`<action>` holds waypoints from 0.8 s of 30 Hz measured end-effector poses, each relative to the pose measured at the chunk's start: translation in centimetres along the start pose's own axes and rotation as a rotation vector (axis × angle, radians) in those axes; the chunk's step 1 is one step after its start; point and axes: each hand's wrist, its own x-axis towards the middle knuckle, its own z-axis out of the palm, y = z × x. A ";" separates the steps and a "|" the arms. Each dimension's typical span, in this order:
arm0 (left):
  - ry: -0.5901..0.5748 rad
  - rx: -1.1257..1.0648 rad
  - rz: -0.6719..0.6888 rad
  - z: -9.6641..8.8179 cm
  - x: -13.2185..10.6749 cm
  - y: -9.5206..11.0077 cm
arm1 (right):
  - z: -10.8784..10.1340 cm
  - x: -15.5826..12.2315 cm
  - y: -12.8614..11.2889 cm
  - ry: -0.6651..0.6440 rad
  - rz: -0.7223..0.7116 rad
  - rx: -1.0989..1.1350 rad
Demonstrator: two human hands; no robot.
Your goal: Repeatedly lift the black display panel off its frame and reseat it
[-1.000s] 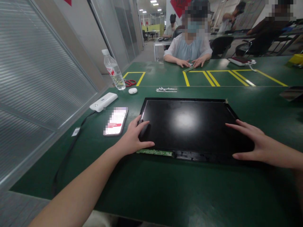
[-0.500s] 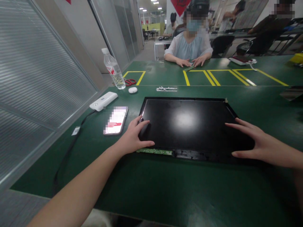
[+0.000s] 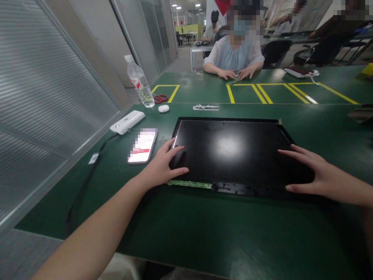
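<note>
A black display panel (image 3: 230, 151) lies flat on the green table (image 3: 204, 225), with a green circuit strip (image 3: 189, 184) showing along its near edge. My left hand (image 3: 163, 167) rests on the panel's near left corner, fingers spread and thumb along the near edge. At the near right corner lies my right hand (image 3: 314, 173), fingers stretched out flat over the panel. Neither hand grips anything.
Left of the panel lie a phone (image 3: 142, 146), a white box (image 3: 127, 121) with a black cable, a water bottle (image 3: 140, 82), red scissors (image 3: 160, 98) and a small white case (image 3: 163, 108). Small parts (image 3: 205, 107) sit behind the panel. A person (image 3: 234, 54) works across the table.
Both hands stay in place on the panel. The view has shifted slightly, nothing else has moved.
</note>
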 end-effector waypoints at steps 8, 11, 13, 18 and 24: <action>0.092 0.057 -0.030 -2.0 0.0 -1.1 | 0.1 0.8 0.5 0.212 0.201 0.101; 0.042 0.051 0.050 -2.6 -0.2 -1.0 | 0.3 1.1 0.8 0.206 0.242 0.033; -0.017 0.042 0.102 -2.9 -0.4 -0.7 | 0.5 1.2 1.2 0.208 0.237 -0.001; -0.116 -0.001 0.177 -3.0 -0.5 -0.5 | 0.9 1.4 2.0 0.252 0.158 -0.052; -0.151 -0.023 0.259 -2.7 -0.6 -0.8 | 1.0 1.4 1.6 0.235 0.156 -0.051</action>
